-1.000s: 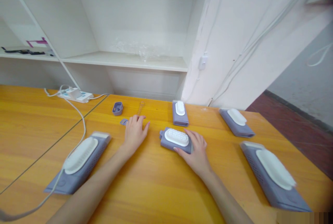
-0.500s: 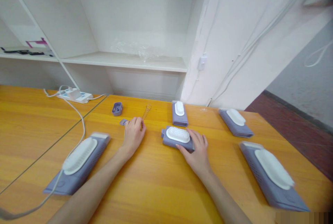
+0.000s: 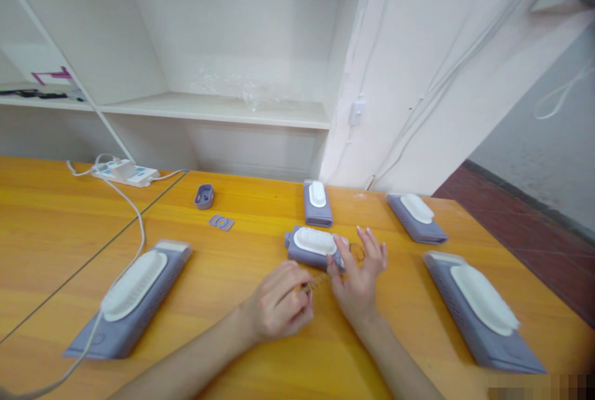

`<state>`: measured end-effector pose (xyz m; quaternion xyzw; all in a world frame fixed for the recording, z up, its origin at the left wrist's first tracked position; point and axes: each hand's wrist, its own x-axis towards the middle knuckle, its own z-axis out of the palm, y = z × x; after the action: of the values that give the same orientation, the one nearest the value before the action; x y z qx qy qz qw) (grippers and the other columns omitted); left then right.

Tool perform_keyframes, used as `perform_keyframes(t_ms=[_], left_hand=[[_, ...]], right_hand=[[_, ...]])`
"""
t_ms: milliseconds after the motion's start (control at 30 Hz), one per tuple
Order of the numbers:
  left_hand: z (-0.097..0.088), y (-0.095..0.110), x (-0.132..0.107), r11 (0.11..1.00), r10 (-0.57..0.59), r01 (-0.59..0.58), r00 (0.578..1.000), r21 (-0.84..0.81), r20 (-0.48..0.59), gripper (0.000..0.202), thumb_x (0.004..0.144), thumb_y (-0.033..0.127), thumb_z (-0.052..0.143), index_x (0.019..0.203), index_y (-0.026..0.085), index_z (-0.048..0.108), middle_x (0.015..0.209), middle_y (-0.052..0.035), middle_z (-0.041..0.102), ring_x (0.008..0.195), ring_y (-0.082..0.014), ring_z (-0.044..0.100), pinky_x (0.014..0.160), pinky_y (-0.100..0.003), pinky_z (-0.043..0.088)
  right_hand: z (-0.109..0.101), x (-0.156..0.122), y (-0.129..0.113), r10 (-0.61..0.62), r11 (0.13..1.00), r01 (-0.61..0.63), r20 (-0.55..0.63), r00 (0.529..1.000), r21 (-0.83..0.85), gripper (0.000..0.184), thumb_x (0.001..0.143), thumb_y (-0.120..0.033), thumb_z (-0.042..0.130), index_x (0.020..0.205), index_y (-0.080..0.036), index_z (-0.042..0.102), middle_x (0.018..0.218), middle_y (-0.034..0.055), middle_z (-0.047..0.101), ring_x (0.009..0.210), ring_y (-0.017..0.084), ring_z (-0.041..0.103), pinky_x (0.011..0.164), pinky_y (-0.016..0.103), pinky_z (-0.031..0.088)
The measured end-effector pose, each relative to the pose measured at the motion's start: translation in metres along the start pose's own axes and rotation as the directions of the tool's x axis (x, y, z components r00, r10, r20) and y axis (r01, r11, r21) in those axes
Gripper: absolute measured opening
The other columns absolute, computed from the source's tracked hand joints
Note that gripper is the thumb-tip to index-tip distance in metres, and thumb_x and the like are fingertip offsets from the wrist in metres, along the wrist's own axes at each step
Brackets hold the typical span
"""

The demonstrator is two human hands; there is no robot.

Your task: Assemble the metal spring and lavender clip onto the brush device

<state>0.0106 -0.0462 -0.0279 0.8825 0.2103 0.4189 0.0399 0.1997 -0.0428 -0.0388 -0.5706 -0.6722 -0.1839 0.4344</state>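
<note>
My left hand (image 3: 279,304) is closed, pinching one end of a thin wire spring (image 3: 320,280) just above the yellow table (image 3: 260,350). The spring runs up and right to my right hand (image 3: 360,279), whose fingers are spread; its far coil shows between those fingers. Just behind both hands lies a small purple block with a white bristled pad (image 3: 310,245), and my right thumb is beside its near right corner. A little purple cap (image 3: 204,196) and a flat purple piece (image 3: 222,222) lie further left.
More purple blocks with white pads lie around: a large one at the left (image 3: 130,294) with a cable, one at the back (image 3: 317,201), and two at the right (image 3: 417,217) (image 3: 481,307). A white power strip (image 3: 123,172) sits by the white shelves.
My left hand took the spring from the back of the table and carried it right and nearer. My right hand left the small block and opened at the spring's other end.
</note>
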Motion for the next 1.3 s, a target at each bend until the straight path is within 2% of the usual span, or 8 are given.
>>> perform_keyframes(t_ms=[100, 200, 367, 533, 633, 867, 1100, 1300], left_hand=[[-0.002, 0.006, 0.000, 0.999, 0.025, -0.024, 0.999, -0.024, 0.043, 0.010, 0.072, 0.016, 0.053, 0.080, 0.022, 0.050, 0.096, -0.0099, 0.062, 0.085, -0.0197, 0.057, 0.075, -0.039, 0.046], [-0.008, -0.010, 0.005, 0.985, -0.158, 0.161, 0.986, 0.064, -0.056, 0.014, 0.074, 0.025, 0.052, 0.087, 0.021, 0.051, 0.100, -0.0124, 0.060, 0.091, -0.0230, 0.056, 0.079, -0.040, 0.044], [-0.022, -0.062, 0.012, 0.652, -0.592, 0.617, 0.777, 0.440, -0.214, 0.023, 0.081, 0.029, 0.043, 0.099, 0.017, 0.051, 0.102, -0.0136, 0.055, 0.098, -0.0255, 0.050, 0.085, -0.040, 0.038], [-0.026, -0.089, -0.001, 0.354, -0.750, 0.597, 0.641, 0.720, -0.163, 0.033, 0.083, 0.039, 0.037, 0.089, 0.012, 0.055, 0.092, -0.0169, 0.056, 0.093, -0.0316, 0.049, 0.077, -0.043, 0.037], [-0.025, -0.091, -0.005, 0.380, -0.744, 0.571, 0.656, 0.728, -0.126, 0.031, 0.084, 0.037, 0.035, 0.092, 0.014, 0.055, 0.092, -0.0150, 0.056, 0.093, -0.0288, 0.049, 0.078, -0.040, 0.036], [-0.023, -0.093, -0.003, 0.637, -0.626, 0.506, 0.779, 0.581, 0.008, 0.023, 0.086, 0.023, 0.036, 0.102, 0.020, 0.052, 0.099, -0.0084, 0.057, 0.094, -0.0213, 0.050, 0.081, -0.032, 0.038], [-0.024, -0.093, -0.007, 0.426, -0.725, 0.601, 0.674, 0.676, -0.143, 0.030, 0.085, 0.029, 0.038, 0.110, 0.017, 0.051, 0.098, -0.0128, 0.055, 0.094, -0.0272, 0.047, 0.077, -0.038, 0.035], [-0.025, -0.102, -0.008, 0.528, -0.747, 0.665, 0.660, 0.528, -0.085, 0.027, 0.081, 0.022, 0.046, 0.107, 0.022, 0.052, 0.099, -0.0085, 0.058, 0.094, -0.0242, 0.049, 0.076, -0.035, 0.035]], right_hand=[[-0.001, 0.000, 0.006, 0.041, 0.997, -0.042, 0.020, 0.999, 0.061, 0.031, 0.081, -0.022, 0.049, 0.110, -0.030, 0.053, 0.129, 0.0075, 0.040, 0.121, 0.031, 0.036, 0.097, 0.059, 0.019], [-0.004, 0.002, 0.010, 0.082, 0.983, -0.080, -0.010, 0.997, 0.164, 0.031, 0.081, -0.022, 0.048, 0.112, -0.025, 0.052, 0.119, 0.0087, 0.048, 0.113, 0.028, 0.044, 0.097, 0.055, 0.025], [-0.006, -0.005, 0.014, 0.109, 0.927, -0.119, 0.046, 0.993, 0.356, 0.032, 0.084, -0.025, 0.038, 0.112, -0.021, 0.051, 0.103, 0.0097, 0.055, 0.095, 0.024, 0.054, 0.081, 0.043, 0.043], [-0.003, -0.015, 0.015, -0.007, 0.892, -0.075, 0.180, 0.984, 0.446, 0.026, 0.085, -0.024, 0.034, 0.099, -0.021, 0.055, 0.069, 0.0024, 0.059, 0.065, 0.017, 0.059, 0.059, 0.030, 0.046], [-0.004, -0.013, 0.011, -0.074, 0.899, -0.040, 0.240, 0.968, 0.437, 0.022, 0.084, -0.023, 0.037, 0.095, -0.021, 0.056, 0.070, 0.0022, 0.062, 0.066, 0.017, 0.061, 0.061, 0.030, 0.047], [-0.006, -0.010, 0.002, -0.213, 0.883, 0.048, 0.306, 0.928, 0.468, 0.019, 0.081, -0.022, 0.044, 0.096, -0.020, 0.055, 0.072, 0.0029, 0.063, 0.065, 0.017, 0.060, 0.061, 0.030, 0.047], [-0.002, -0.007, 0.002, -0.191, 0.891, -0.004, 0.384, 0.903, 0.454, 0.018, 0.082, -0.022, 0.045, 0.095, -0.020, 0.056, 0.080, 0.0050, 0.064, 0.075, 0.019, 0.061, 0.067, 0.032, 0.048], [0.000, -0.007, 0.003, -0.144, 0.886, -0.061, 0.399, 0.906, 0.459, 0.018, 0.084, -0.022, 0.044, 0.096, -0.019, 0.057, 0.087, 0.0054, 0.065, 0.084, 0.019, 0.060, 0.075, 0.033, 0.047]])
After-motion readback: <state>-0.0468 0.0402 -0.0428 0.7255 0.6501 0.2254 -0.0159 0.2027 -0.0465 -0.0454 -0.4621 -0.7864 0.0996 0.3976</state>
